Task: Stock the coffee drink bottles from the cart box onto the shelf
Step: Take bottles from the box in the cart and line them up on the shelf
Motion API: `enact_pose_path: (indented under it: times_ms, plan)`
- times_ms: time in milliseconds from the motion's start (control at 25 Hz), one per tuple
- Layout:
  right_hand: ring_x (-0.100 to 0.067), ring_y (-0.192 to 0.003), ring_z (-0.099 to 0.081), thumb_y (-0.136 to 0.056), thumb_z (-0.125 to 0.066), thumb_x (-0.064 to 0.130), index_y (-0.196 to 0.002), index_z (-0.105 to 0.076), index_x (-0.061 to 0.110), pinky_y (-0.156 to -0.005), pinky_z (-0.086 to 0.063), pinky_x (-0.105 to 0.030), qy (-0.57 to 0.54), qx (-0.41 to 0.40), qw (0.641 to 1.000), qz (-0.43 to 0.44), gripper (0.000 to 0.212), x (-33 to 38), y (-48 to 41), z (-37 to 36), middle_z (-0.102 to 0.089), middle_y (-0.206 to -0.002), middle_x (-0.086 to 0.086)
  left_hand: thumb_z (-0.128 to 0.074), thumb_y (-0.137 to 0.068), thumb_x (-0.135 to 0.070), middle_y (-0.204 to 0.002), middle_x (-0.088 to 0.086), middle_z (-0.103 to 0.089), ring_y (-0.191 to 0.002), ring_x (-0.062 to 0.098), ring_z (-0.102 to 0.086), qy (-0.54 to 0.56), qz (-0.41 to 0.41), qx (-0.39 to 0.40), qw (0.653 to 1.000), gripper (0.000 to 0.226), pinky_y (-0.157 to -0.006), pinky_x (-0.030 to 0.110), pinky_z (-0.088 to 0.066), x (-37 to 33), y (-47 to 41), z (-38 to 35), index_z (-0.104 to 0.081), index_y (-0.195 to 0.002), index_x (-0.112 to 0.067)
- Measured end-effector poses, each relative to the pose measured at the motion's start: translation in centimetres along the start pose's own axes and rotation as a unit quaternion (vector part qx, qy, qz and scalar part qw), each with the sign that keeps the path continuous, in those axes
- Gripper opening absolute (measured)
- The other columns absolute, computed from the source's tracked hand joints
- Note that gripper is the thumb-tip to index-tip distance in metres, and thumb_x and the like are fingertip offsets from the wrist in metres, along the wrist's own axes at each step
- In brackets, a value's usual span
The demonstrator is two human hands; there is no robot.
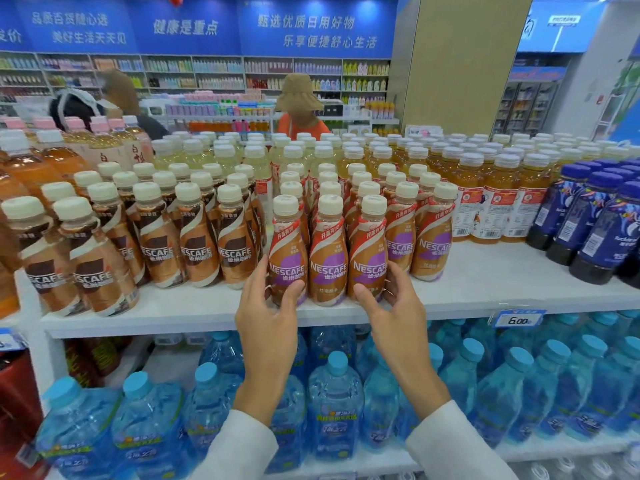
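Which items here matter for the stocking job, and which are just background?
Job: left hand, gripping front-left purple-label Nescafe bottle; right hand, gripping front-right purple-label Nescafe bottle; white shelf.
Background: brown-label Nescafe bottles; blue-capped dark bottles; water bottles below; price tag.

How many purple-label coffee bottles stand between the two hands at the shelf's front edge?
3: left bottle in the left hand, middle bottle beside it, right bottle in the right hand. More purple-label bottles stand behind.
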State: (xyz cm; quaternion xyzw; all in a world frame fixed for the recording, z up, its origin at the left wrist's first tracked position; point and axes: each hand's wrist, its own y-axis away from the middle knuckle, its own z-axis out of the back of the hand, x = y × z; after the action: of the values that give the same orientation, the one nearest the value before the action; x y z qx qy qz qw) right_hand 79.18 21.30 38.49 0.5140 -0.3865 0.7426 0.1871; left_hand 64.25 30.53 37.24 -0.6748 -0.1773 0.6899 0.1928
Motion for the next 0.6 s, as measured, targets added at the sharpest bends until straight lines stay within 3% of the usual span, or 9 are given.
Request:
enact_pose_path:
  times_ms: [440, 600]
  plan:
    - [-0.002, -0.119, -0.058, -0.092, -0.073, 0.036, -0.139, -0.047, 0.036, -0.096, -0.045, -0.016, 0.011, -0.036, 0.999, 0.003, 0.054, -0.19, 0.44, -0.66, -0.06, -0.131, 0.016, -0.077, -0.085, -0.044, -0.135, -0.01, -0.06, -0.122, 0.008, -0.059, 0.0, 0.011, 0.011, 1.0, 0.067, -0.1, 0.035, -0.055, 0.17, -0.07, 0.16, -0.047, -0.145, -0.035]
    - [-0.007, -0.124, -0.055, -0.094, -0.071, 0.033, -0.145, -0.046, 0.029, -0.106, -0.047, -0.029, 0.029, -0.021, 0.999, 0.0, 0.057, 0.52, 0.86, -0.29, -0.057, -0.138, 0.012, -0.077, -0.086, -0.042, -0.138, -0.012, -0.058, -0.125, 0.006, -0.057, -0.026, 0.038, 0.039, 0.998, 0.07, -0.104, 0.035, -0.052, -0.26, 0.33, 0.64, -0.045, -0.147, -0.036]
